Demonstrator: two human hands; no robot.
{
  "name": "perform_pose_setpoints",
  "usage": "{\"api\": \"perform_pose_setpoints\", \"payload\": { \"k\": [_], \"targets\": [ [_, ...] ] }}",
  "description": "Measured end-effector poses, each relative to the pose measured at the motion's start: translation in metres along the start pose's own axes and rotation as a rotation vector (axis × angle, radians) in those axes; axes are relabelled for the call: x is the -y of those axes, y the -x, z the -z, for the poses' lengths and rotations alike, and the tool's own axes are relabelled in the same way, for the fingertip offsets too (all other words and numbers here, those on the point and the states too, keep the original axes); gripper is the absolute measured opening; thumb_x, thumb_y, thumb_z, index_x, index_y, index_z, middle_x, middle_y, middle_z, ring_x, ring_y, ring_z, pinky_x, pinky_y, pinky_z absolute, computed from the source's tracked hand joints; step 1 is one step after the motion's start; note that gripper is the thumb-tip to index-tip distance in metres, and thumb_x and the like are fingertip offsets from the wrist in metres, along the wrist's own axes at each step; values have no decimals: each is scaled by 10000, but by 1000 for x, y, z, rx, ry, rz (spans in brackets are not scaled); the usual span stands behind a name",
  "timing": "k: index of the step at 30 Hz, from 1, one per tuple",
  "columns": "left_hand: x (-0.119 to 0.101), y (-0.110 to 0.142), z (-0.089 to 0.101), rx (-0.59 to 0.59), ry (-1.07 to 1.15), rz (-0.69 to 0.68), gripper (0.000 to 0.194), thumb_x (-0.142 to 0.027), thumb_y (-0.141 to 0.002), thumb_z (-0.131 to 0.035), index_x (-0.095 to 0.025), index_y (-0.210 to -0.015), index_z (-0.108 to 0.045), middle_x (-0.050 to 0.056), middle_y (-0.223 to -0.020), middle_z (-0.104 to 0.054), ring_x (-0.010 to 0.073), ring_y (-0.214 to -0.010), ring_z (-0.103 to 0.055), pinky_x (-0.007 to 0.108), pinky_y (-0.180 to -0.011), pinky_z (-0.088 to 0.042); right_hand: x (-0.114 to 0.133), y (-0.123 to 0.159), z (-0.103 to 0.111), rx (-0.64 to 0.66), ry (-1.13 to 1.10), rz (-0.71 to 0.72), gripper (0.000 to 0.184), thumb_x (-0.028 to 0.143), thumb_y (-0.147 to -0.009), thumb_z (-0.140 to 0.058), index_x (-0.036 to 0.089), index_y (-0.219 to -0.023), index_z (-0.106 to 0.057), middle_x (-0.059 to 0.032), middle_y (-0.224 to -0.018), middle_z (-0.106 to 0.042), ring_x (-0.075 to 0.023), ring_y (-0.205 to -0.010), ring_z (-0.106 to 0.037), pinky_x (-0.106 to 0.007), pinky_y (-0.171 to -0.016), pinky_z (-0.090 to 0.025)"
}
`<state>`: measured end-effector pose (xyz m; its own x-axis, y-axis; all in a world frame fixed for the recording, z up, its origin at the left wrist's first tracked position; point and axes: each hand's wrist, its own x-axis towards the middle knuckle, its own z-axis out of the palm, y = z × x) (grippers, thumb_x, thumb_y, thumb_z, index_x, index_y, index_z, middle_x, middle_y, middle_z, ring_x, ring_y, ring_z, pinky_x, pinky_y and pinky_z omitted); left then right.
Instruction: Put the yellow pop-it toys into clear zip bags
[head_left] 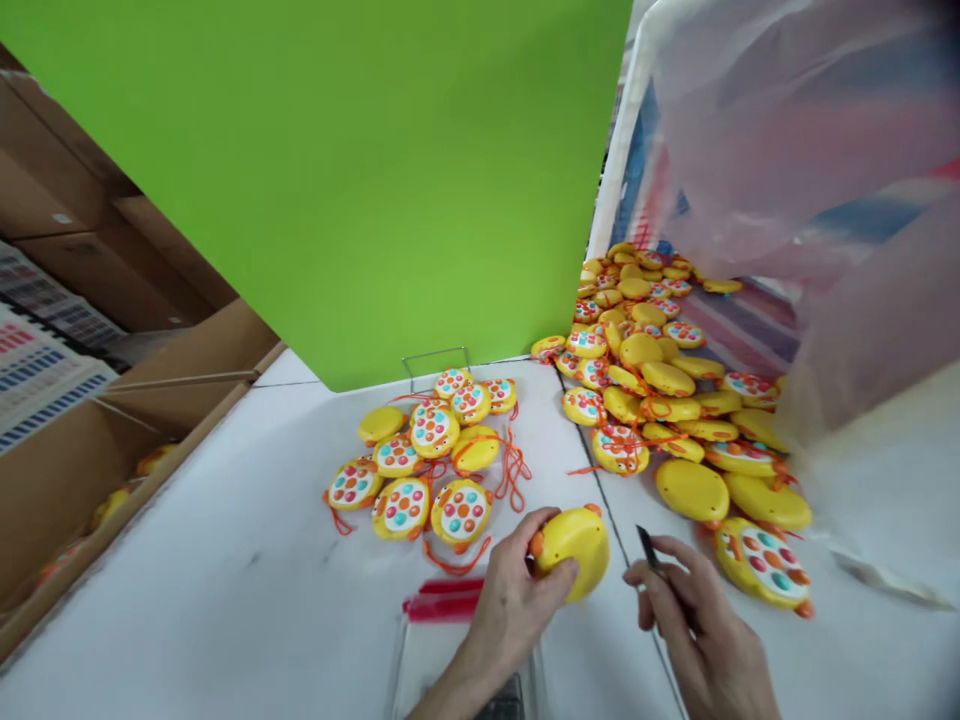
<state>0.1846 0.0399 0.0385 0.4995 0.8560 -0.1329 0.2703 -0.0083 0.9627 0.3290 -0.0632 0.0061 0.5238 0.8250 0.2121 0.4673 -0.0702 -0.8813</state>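
My left hand (521,590) is closed around a yellow oval plastic toy (581,550), its plain back turned up and an orange nub at its edge. In my right hand (697,620) is a small knife (646,548); its dark blade points up and left, a short gap from the toy, while the fingers hide the handle. Left of centre lies a small group of the same toys (401,508), most showing white faces with coloured dots, some with orange cords (514,475). A large heap of them (667,380) spreads to the right.
A big green board (360,180) stands behind the small group, with a wire stand (435,355) at its foot. Left is an open cardboard box (172,440) with toys inside. A clear container with a red edge (446,600) sits near me. Translucent plastic sheeting (840,300) hangs at right.
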Motion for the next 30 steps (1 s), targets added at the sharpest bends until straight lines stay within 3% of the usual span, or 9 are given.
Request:
{"api": "perform_pose_setpoints", "payload": {
  "k": [5, 9, 12, 23, 30],
  "targets": [
    [-1, 4, 2, -1, 7, 6, 367, -194, -727, -581, -163, -1092, -571, 48, -971, -650, 194, -835, -587, 242, -735, -458, 25, -6, -16, 57, -7, 73, 156, 360, -877, -449, 218, -888, -514, 17, -637, -563, -103, -493, -533, -176, -459, -449],
    [-7, 7, 2, -15, -18, -3, 389, -155, -714, -588, -159, -1102, -569, 46, -1022, -644, 193, -899, -577, 230, -797, -442, 29, -7, -20, 45, -17, 173, 147, 297, -877, -455, 211, -781, -527, -89, -980, -598, -141, -747, -625, -197, -564, -499],
    [-12, 8, 1, -1, -6, -17, 357, -157, -724, -582, -159, -1082, -578, 42, -995, -648, 188, -870, -583, 225, -774, -449, 31, -7, -24, 2, -12, 174, 156, 297, -875, -460, 212, -770, -538, -118, -1071, -586, -181, -864, -636, -220, -589, -514],
    [-15, 16, 0, -26, -15, -19, 366, -165, -742, -577, -152, -1107, -585, 50, -1017, -647, 196, -904, -583, 218, -792, -455, 31, -10, -28, -13, 31, 200, 189, 284, -863, -491, 207, -691, -510, -93, -1014, -634, -119, -636, -632, -205, -509, -483],
    [-16, 16, 2, -27, -35, -39, 358, -161, -740, -576, -160, -1098, -587, 39, -954, -645, 193, -878, -575, 220, -771, -452, 29, -10, -26, 16, 60, 236, 171, 268, -857, -498, 202, -701, -518, -102, -1046, -631, -122, -646, -637, -201, -499, -488]
  ]
}}
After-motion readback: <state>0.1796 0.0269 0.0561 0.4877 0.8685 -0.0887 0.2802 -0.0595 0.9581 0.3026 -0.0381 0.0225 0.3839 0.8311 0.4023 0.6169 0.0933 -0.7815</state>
